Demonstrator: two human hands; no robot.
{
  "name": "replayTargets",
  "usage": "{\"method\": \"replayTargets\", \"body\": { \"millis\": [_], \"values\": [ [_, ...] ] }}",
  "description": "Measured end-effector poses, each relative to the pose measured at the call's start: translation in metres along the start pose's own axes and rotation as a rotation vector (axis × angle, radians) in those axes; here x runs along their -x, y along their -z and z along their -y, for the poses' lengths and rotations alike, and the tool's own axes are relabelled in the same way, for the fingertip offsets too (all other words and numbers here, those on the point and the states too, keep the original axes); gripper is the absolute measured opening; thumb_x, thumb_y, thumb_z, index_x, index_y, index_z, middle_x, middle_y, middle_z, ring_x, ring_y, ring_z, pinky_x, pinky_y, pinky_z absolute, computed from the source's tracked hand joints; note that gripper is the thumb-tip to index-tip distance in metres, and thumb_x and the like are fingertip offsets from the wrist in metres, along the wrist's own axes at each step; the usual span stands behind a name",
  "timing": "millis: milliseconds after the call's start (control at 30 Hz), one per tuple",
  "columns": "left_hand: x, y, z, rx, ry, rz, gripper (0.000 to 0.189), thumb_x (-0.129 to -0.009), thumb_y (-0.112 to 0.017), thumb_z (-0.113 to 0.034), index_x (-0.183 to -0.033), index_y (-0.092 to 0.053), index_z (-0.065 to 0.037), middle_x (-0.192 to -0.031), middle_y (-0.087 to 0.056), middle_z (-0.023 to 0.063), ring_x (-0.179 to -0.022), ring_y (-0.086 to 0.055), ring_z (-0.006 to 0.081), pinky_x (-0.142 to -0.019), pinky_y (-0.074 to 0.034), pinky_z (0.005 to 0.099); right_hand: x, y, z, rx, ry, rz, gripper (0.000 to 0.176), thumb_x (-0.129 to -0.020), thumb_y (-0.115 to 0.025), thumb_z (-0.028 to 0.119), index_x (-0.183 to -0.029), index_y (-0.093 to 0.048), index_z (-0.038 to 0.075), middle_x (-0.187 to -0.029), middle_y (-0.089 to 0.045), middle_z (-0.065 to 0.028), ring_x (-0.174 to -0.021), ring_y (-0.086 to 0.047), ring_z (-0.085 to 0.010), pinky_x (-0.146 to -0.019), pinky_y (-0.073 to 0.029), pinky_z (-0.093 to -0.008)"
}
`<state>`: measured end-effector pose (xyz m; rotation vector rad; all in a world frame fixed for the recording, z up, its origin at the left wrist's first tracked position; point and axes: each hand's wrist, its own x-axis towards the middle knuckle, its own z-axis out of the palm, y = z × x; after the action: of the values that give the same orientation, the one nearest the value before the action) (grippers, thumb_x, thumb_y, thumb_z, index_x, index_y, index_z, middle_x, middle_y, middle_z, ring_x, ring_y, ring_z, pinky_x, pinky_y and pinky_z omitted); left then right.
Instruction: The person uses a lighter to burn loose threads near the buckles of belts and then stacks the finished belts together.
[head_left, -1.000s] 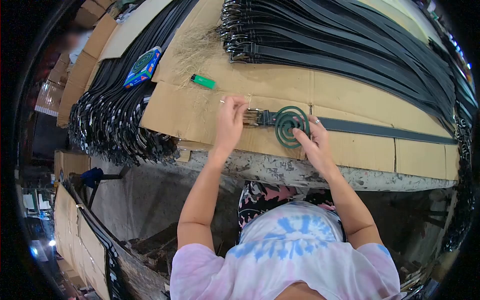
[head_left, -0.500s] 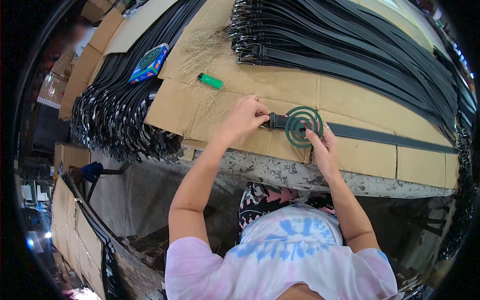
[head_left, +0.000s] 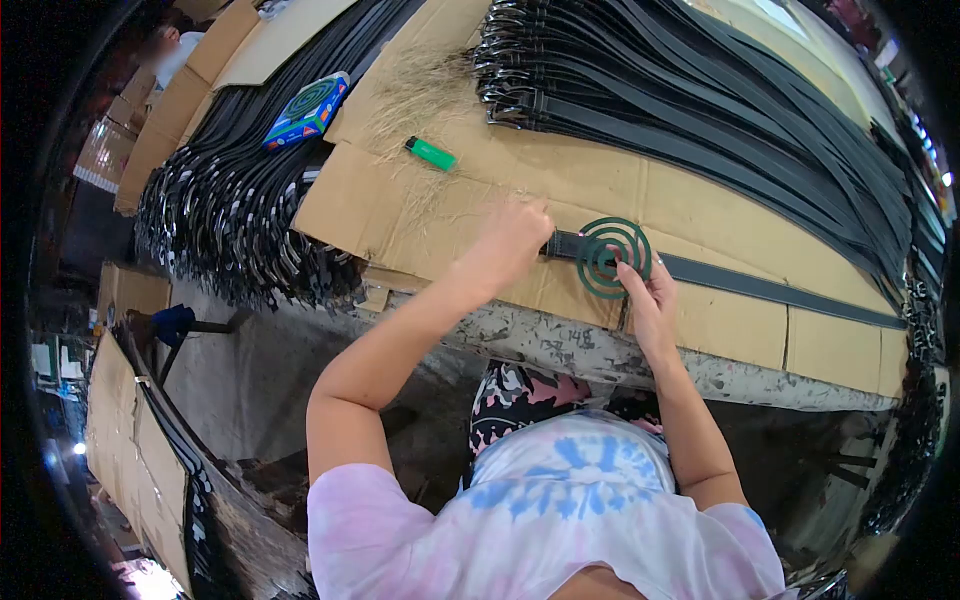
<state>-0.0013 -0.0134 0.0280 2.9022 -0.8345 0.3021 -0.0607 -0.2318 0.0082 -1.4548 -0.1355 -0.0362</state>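
Observation:
A green mosquito coil is held by my right hand, thumb on the middle of its spiral. The coil is over a black belt with pale edge stitching, which lies across the cardboard. My left hand has its fingers curled closed at the belt's left end. That end is partly hidden behind the hand, which is slightly blurred. A green lighter lies beyond my left hand, beside loose pale threads.
A thick stack of black belts with buckles lies at the back. More belts hang over the table's left side, with a blue mosquito coil box on top. The worn table edge runs before me. Another person's shoulder shows far left.
My left hand has turned, its knuckles now raised beside the belt's end. My right hand and the coil stay nearly still over the belt. The whole view has shifted slightly.

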Motion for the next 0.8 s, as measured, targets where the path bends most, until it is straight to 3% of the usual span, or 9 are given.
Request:
{"method": "replayTargets", "body": {
  "millis": [233, 300, 433, 500, 533, 567, 667, 800],
  "values": [
    [0.018, -0.014, 0.008, 0.494, 0.088, -0.280, 0.007, -0.078, -0.065, -0.003, -0.077, -0.059, 0.001, -0.084, -0.060, 0.0161, -0.075, -0.063, 0.0328, -0.065, -0.050, 0.0407, -0.002, -0.003, 0.002, 0.049, 0.019, 0.013, 0.020, -0.095, -0.056, 0.008, -0.109, -0.064, -0.004, -0.109, -0.054, -0.0048, -0.096, -0.054, -0.0096, -0.082, -0.044, -0.0243],
    [0.023, -0.015, 0.013, 0.687, 0.102, -0.313, 0.010, -0.077, -0.067, -0.004, -0.080, -0.060, 0.002, -0.083, -0.059, 0.0152, -0.075, -0.062, 0.0321, -0.066, -0.049, 0.0394, -0.002, -0.009, 0.009, 0.066, 0.003, -0.040, 0.019, -0.094, -0.057, 0.009, -0.106, -0.064, -0.004, -0.102, -0.055, -0.0029, -0.086, -0.053, -0.0071, -0.074, -0.044, -0.0219],
    [0.026, -0.022, 0.011, 0.670, 0.157, -0.320, 0.012, -0.077, -0.069, -0.004, -0.082, -0.061, 0.003, -0.083, -0.060, 0.0141, -0.076, -0.062, 0.0308, -0.069, -0.050, 0.0378, -0.013, -0.023, 0.027, 0.208, -0.028, -0.030, 0.016, -0.092, -0.059, 0.009, -0.099, -0.065, -0.003, -0.087, -0.055, -0.0007, -0.074, -0.049, -0.0051, -0.064, -0.040, -0.0217],
    [0.026, -0.024, 0.011, 0.698, 0.175, -0.330, 0.012, -0.076, -0.069, -0.002, -0.082, -0.061, 0.003, -0.084, -0.060, 0.0133, -0.076, -0.062, 0.0299, -0.069, -0.050, 0.0374, -0.020, -0.029, 0.030, 0.369, -0.011, 0.028, 0.019, -0.093, -0.059, 0.010, -0.102, -0.066, -0.005, -0.092, -0.063, -0.0029, -0.088, -0.058, -0.0089, -0.080, -0.046, -0.0230],
    [0.027, -0.024, 0.010, 0.703, 0.176, -0.337, 0.012, -0.076, -0.069, -0.002, -0.082, -0.061, 0.003, -0.084, -0.060, 0.0133, -0.076, -0.062, 0.0299, -0.069, -0.050, 0.0374, -0.022, -0.035, 0.033, 0.372, -0.003, 0.031, 0.017, -0.092, -0.059, 0.009, -0.097, -0.067, -0.005, -0.085, -0.061, -0.0013, -0.081, -0.056, -0.0068, -0.070, -0.044, -0.0222],
    [0.027, -0.024, 0.010, 0.713, 0.173, -0.357, 0.012, -0.075, -0.070, -0.001, -0.082, -0.061, 0.003, -0.084, -0.061, 0.0132, -0.076, -0.062, 0.0297, -0.068, -0.050, 0.0372, -0.024, -0.040, 0.037, 0.380, -0.001, 0.032, 0.017, -0.092, -0.059, 0.009, -0.097, -0.067, -0.005, -0.085, -0.061, -0.0013, -0.081, -0.056, -0.0068, -0.070, -0.044, -0.0222],
    [0.029, -0.027, 0.011, 0.747, 0.166, -0.391, 0.012, -0.075, -0.070, 0.000, -0.082, -0.061, 0.003, -0.084, -0.061, 0.0135, -0.076, -0.063, 0.0296, -0.068, -0.050, 0.0371, -0.026, -0.054, 0.040, 0.486, 0.062, 0.082, 0.015, -0.089, -0.059, 0.009, -0.089, -0.065, -0.005, -0.079, -0.054, -0.0003, -0.066, -0.043, -0.0055, -0.055, -0.034, -0.0251],
    [0.031, -0.027, 0.011, 0.798, 0.158, -0.421, 0.012, -0.076, -0.070, -0.001, -0.083, -0.061, 0.003, -0.083, -0.060, 0.0145, -0.076, -0.063, 0.0298, -0.068, -0.050, 0.0375, -0.026, -0.067, 0.045, 0.540, 0.097, 0.071, 0.014, -0.085, -0.059, 0.007, -0.087, -0.064, -0.006, -0.072, -0.055, -0.0099, -0.066, -0.052, -0.0151, -0.058, -0.041, -0.0320]
  ]
}}
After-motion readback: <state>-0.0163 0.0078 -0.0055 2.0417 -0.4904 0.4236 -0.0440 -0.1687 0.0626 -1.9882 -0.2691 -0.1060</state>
